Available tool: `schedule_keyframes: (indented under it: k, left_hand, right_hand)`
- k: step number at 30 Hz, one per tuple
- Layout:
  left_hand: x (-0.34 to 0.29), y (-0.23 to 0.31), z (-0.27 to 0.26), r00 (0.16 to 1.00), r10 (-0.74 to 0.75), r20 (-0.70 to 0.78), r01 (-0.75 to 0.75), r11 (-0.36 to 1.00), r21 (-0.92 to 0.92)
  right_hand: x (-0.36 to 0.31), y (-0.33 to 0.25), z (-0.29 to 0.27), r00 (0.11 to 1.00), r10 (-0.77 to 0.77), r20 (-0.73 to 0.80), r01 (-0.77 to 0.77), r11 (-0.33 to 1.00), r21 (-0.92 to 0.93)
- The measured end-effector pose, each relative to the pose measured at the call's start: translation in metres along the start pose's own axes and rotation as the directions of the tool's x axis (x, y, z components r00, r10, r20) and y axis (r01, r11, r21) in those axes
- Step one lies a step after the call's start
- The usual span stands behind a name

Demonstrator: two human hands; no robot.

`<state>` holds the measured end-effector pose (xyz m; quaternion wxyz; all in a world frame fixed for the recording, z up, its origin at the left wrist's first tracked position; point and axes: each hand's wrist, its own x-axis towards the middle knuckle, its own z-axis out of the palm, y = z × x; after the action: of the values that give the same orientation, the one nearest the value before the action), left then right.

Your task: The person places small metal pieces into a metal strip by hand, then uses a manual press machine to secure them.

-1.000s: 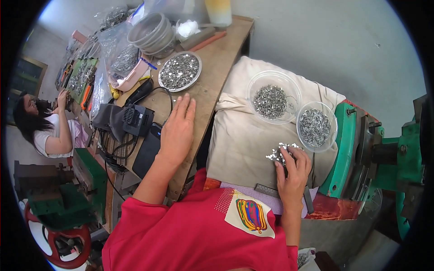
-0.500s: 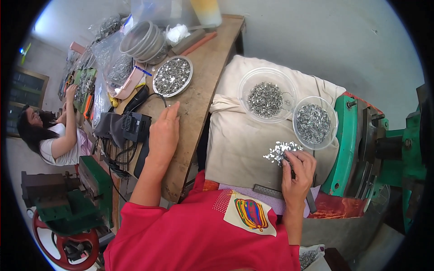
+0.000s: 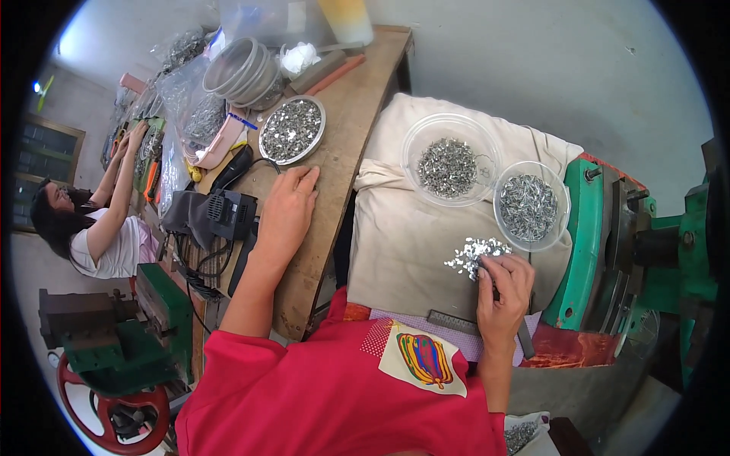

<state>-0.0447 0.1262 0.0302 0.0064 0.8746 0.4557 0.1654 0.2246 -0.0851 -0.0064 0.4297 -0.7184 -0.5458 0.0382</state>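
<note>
Wooden table [image 3: 351, 129], upper left of centre in the frame: I note, directly on it, a round tub [image 3: 286, 161] of metal pieces [image 3: 293, 128], stacked clear tubs [image 3: 257, 80], and a grey bar [image 3: 316, 71] beside an orange-red bar [image 3: 334, 74]. Creased beige cloth [image 3: 403, 251], right of centre: I note a larger clear tub [image 3: 416, 148], a smaller tub [image 3: 564, 199] just beside its lower right, and, below both, a loose heap of shiny flakes [image 3: 473, 253].

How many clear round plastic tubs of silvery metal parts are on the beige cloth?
2: the larger tub farther back on the cloth; the smaller tub to its lower right, beside the green metal machine.
</note>
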Motion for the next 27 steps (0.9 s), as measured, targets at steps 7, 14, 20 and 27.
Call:
schedule_keyframes:
  k: [7,14,20,27]
  left_hand:
    - [0.004,-0.008,0.006,1.0,0.031,0.004,-0.031,0.999,0.008]
    - [0.002,-0.008,-0.008,0.993,-0.101,-0.054,0.089,0.978,-0.187]
    - [-0.003,-0.014,-0.017,0.994,-0.112,0.013,0.112,0.981,-0.16]
    - [-0.003,-0.011,-0.005,0.999,-0.005,0.04,0.007,0.998,-0.057]
  right_hand:
    - [0.0,0.0,0.0,1.0,0.008,-0.001,-0.008,1.0,0.008]
    - [0.0,0.0,0.0,1.0,0.002,-0.008,-0.001,1.0,0.023]
    - [0.0,0.001,0.0,1.0,0.0,-0.007,0.0,1.0,0.032]
    - [0.002,0.001,0.001,1.0,-0.008,-0.008,0.009,1.0,0.027]
